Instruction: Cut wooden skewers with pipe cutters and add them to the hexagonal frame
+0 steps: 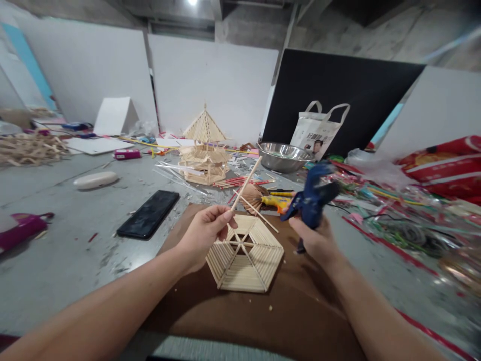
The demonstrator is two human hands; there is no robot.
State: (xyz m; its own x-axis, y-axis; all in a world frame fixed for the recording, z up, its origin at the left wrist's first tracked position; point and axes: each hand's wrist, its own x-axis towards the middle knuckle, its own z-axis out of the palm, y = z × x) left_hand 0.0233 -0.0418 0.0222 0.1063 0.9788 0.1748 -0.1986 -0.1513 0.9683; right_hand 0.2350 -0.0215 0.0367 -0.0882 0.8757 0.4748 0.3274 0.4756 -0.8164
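My left hand (205,234) pinches a thin wooden stick (247,182) that slants up and to the right. Just right of that hand, a hexagonal panel of glued sticks (244,254) lies flat on a brown mat (240,306). My right hand (317,239) grips a blue glue gun (312,197), blurred by motion, with its nozzle pointing left toward the stick. Another loose stick (257,212) rests across the far edge of the hexagon.
A stick-built pagoda model (204,150) stands beyond the mat. A black phone (149,213) lies to the left, with a white oval case (95,180) and a pink object (19,228) further left. A steel bowl (281,157), a tote bag (318,130) and a yellow tool (276,201) are at right among clutter.
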